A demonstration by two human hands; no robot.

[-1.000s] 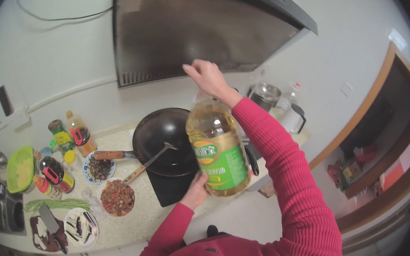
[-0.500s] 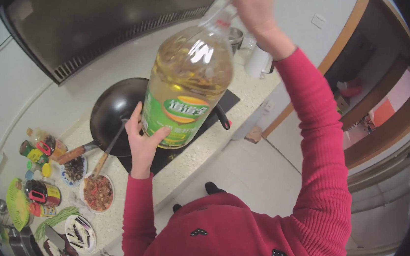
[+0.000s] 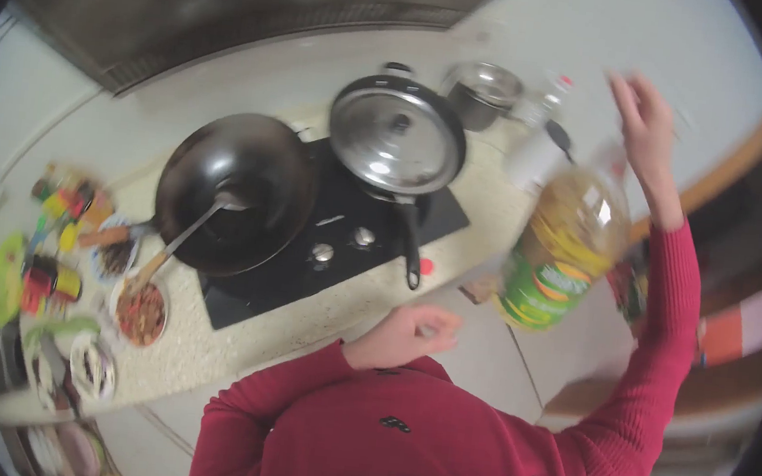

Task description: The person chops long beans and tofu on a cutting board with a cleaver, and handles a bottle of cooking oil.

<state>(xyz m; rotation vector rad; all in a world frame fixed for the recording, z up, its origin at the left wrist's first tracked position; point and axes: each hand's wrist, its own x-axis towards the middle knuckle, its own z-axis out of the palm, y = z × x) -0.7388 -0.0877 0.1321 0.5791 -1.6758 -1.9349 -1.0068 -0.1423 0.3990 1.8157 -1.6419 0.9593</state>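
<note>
My right hand point(image 3: 645, 130), blurred by motion, is at the upper right, shut on the top of a large clear oil bottle point(image 3: 574, 234). The bottle holds yellow oil, has a green label and hangs slightly tilted past the counter's edge; its handle is smeared. In front of my body, my left hand point(image 3: 404, 337) is apart from the bottle, its fingers loosely bent with nothing visible in them. A red cap point(image 3: 427, 266) lies on the counter beyond it. On the left of the cooktop point(image 3: 331, 279) sits a black wok point(image 3: 200, 161) with a spatula point(image 3: 186, 242) resting inside.
A lidded frying pan point(image 3: 400, 139) occupies the cooktop's right side, its handle toward me. Behind stand a pot point(image 3: 478, 110) and a white kettle point(image 3: 535, 158). At left are a bowl of chopped reddish food point(image 3: 142, 314), a plate of sliced food point(image 3: 93, 366) and several condiment bottles.
The oil bottle has moved right and down, from in front of the wok to past the counter's edge. My left hand has let go of its base and drawn back toward my body.
</note>
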